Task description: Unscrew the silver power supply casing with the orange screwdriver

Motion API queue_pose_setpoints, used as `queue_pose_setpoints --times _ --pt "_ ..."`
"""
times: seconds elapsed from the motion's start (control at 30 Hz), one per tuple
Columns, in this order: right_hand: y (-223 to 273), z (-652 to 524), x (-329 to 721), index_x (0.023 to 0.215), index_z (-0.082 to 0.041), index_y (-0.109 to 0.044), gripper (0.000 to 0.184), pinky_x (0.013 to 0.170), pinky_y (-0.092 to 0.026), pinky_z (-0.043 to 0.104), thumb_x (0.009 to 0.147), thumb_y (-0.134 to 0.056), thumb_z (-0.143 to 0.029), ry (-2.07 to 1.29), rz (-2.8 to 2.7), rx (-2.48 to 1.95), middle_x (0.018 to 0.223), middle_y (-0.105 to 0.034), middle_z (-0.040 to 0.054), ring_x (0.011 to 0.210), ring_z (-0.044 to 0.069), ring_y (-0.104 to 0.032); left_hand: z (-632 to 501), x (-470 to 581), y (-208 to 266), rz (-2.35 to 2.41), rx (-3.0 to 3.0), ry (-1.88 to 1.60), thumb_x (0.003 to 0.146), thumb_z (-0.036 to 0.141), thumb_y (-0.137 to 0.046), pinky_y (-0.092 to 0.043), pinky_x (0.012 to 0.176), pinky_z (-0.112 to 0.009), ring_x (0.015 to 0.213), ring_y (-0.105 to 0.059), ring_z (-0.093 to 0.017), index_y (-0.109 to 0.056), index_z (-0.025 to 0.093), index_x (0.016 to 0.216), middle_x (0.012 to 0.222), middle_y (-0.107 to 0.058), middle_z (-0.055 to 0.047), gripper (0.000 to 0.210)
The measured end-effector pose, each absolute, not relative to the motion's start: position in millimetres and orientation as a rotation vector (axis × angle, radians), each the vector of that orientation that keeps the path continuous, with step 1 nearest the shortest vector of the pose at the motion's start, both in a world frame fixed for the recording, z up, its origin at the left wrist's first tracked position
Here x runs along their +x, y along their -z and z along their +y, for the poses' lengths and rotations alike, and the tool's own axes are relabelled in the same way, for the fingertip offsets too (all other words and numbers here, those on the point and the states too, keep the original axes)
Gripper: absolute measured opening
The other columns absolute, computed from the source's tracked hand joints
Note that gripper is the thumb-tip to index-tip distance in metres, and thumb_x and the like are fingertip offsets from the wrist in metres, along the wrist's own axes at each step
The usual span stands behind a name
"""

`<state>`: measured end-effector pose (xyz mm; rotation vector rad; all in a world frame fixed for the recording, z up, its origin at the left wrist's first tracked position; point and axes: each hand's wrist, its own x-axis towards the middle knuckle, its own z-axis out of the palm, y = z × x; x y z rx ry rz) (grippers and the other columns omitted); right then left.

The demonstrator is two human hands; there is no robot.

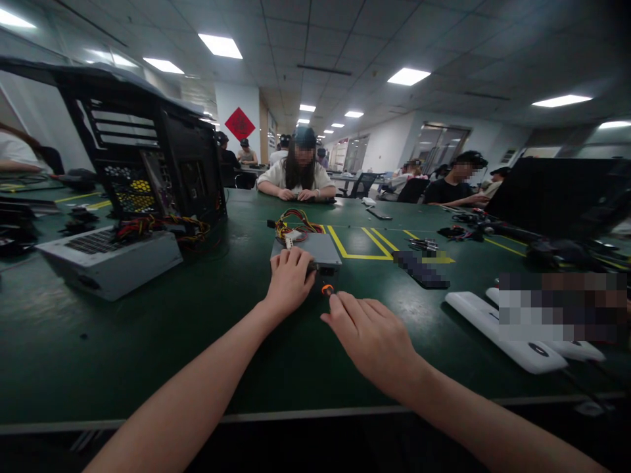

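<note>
A grey computer power supply (324, 249) lies on the green table in front of me, its socket side towards me. My left hand (290, 279) grips its near left part, fingers over the top and thumb along the near side. My right hand (372, 328) is closed around a screwdriver (327, 289) with an orange and black handle; most of the handle is hidden in the fingers. The tool points at the socket side, but whether its tip touches cannot be made out. Coloured cables (298, 217) and a white connector (292, 238) rest on top of the unit.
To the left stand an open black computer case (162, 144) and a second power supply (123, 269). Right of me are a dark phone-like slab (421, 269), white power-bank-like devices (503, 328) and a dark monitor (557, 197). A person (298, 171) sits across the table.
</note>
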<state>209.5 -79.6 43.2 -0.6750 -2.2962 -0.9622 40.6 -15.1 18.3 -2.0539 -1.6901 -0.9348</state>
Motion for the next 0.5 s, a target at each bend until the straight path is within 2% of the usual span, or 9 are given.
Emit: queue_pose_setpoints --times 0.07,0.17,0.23,0.3,0.4,0.43,0.5 --pt "-47.5 -85.1 204.9 0.092 -0.011 -0.056 0.021 0.055 -0.043 0.030 0.088 -0.040 -0.024 0.968 -2.253 -0.802 0.077 -0.064 0.0104 0.060 0.018 -0.058 -15.2 40.1 -17.8 -1.685 -2.056 0.934 0.080 0.028 -0.049 -0.030 0.082 -0.039 0.098 -0.040 -0.024 -0.050 0.022 0.098 0.104 -0.050 -0.006 0.019" --pt "-46.1 -89.6 201.8 0.098 -0.008 -0.055 0.024 0.059 -0.045 0.033 0.088 -0.035 -0.018 0.982 -2.207 -0.875 0.092 -0.063 0.0167 0.070 0.021 -0.060 -16.2 39.4 -18.0 -1.671 -2.061 0.929 0.079 0.027 -0.049 -0.030 0.082 -0.039 0.098 -0.040 -0.023 -0.050 0.021 0.098 0.104 -0.050 -0.006 0.020" --pt "-41.5 -91.1 201.5 0.102 -0.007 -0.053 0.026 0.061 -0.045 0.032 0.088 -0.033 -0.015 0.966 -2.192 -0.871 0.096 -0.063 0.0170 0.073 0.021 -0.061 -17.1 39.2 -18.6 -1.668 -2.061 0.932 0.080 0.027 -0.049 -0.030 0.083 -0.039 0.098 -0.040 -0.023 -0.050 0.021 0.098 0.105 -0.050 -0.006 0.020" --pt "-36.5 -91.8 201.6 0.100 -0.009 -0.054 0.025 0.056 -0.043 0.030 0.090 -0.033 -0.019 0.909 -2.158 -0.899 0.081 -0.064 0.0121 0.062 0.018 -0.060 -17.8 39.1 -19.3 -1.672 -2.061 0.937 0.080 0.026 -0.048 -0.030 0.083 -0.039 0.098 -0.040 -0.024 -0.050 0.021 0.098 0.106 -0.049 -0.007 0.019" --pt "-30.3 -91.7 200.9 0.089 -0.012 -0.056 0.029 0.045 -0.038 0.027 0.090 -0.035 -0.033 0.782 -2.086 -0.972 0.057 -0.058 0.0038 0.045 0.015 -0.053 -18.1 38.7 -19.8 -1.675 -2.068 0.939 0.081 0.026 -0.046 -0.030 0.083 -0.040 0.099 -0.041 -0.024 -0.051 0.021 0.099 0.105 -0.049 -0.008 0.019" --pt "-28.4 -91.2 200.4 0.088 -0.012 -0.055 0.032 0.044 -0.038 0.027 0.090 -0.034 -0.036 0.731 -2.080 -0.982 0.057 -0.057 0.0035 0.044 0.015 -0.053 -18.0 38.5 -19.7 -1.675 -2.070 0.938 0.081 0.026 -0.046 -0.031 0.083 -0.040 0.098 -0.041 -0.024 -0.051 0.021 0.099 0.105 -0.049 -0.008 0.019" --pt "-24.5 -89.5 199.7 0.092 -0.012 -0.054 0.033 0.046 -0.043 0.027 0.090 -0.033 -0.037 0.624 -2.087 -0.967 0.072 -0.062 0.0085 0.052 0.016 -0.057 -17.3 38.1 -19.4 -1.672 -2.071 0.936 0.081 0.026 -0.047 -0.031 0.083 -0.040 0.099 -0.041 -0.024 -0.050 0.021 0.099 0.105 -0.049 -0.008 0.020"
